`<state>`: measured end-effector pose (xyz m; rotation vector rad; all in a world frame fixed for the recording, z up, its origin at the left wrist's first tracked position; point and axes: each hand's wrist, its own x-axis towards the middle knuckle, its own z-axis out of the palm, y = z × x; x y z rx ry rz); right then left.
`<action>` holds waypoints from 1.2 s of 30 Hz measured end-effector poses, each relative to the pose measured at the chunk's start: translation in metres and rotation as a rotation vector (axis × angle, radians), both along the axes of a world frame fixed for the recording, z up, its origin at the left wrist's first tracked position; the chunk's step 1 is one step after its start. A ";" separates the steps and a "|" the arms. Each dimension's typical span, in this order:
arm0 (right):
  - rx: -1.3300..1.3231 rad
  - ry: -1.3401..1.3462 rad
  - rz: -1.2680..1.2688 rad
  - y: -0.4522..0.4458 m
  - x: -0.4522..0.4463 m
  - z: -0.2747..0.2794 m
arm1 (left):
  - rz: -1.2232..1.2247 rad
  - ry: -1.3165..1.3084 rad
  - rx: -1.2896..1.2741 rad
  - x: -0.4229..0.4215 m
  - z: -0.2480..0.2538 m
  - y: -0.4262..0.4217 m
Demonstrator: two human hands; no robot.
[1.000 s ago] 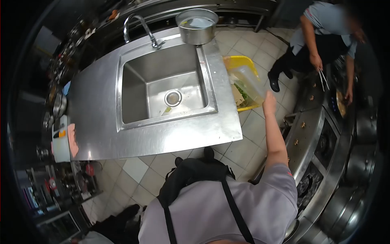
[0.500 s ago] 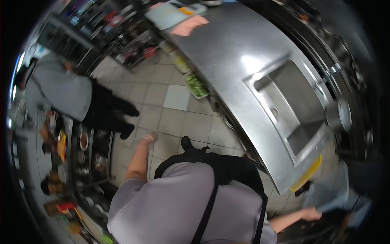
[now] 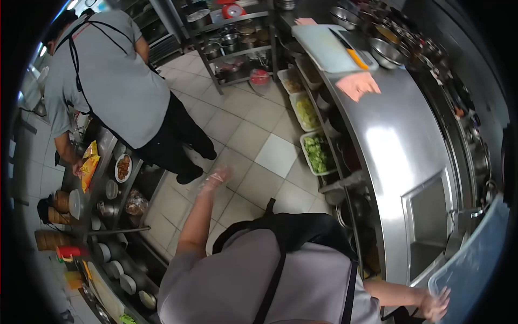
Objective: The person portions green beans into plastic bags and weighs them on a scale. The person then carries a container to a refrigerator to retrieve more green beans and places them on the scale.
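My left hand (image 3: 217, 178), in a thin clear plastic glove, is held out over the tiled floor. Its fingers look stretched and loose, slightly blurred, with nothing visible in them. Low at the right, my right hand (image 3: 435, 305) grips the rim of a large translucent bluish plastic tub (image 3: 475, 264). The tub stands tilted beside the steel counter's sink end, partly cut off by the dark edge of the view.
A steel counter (image 3: 388, 140) with a sink (image 3: 429, 216) runs along the right. On it lie a cutting board (image 3: 324, 46), an orange-handled knife (image 3: 356, 58) and a pink cloth (image 3: 359, 85). Vegetable trays (image 3: 318, 154) sit below. A co-worker (image 3: 113, 70) stands left, by a shelf.
My view has swung, bringing the co-worker, back shelf and cutting board nearer. The tub has come up beside the sink with my right hand on it. My left hand stays out.
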<state>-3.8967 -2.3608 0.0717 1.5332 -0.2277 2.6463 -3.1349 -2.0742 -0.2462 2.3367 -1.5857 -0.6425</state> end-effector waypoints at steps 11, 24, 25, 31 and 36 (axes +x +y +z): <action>0.574 0.423 0.527 -0.204 0.525 -0.041 | 0.440 0.601 -0.572 0.117 0.133 -0.188; 0.247 1.723 0.707 -0.224 1.020 -0.166 | 1.025 0.190 -0.852 0.299 0.209 -0.194; 0.199 1.729 0.700 -0.217 1.044 -0.175 | 0.946 0.009 -0.732 0.325 0.207 -0.195; 0.084 1.610 0.905 -0.201 1.167 -0.176 | 0.892 -0.138 -0.716 0.461 0.225 -0.230; 0.154 1.604 0.989 -0.198 1.250 -0.176 | 0.987 -0.065 -0.644 0.568 0.160 -0.208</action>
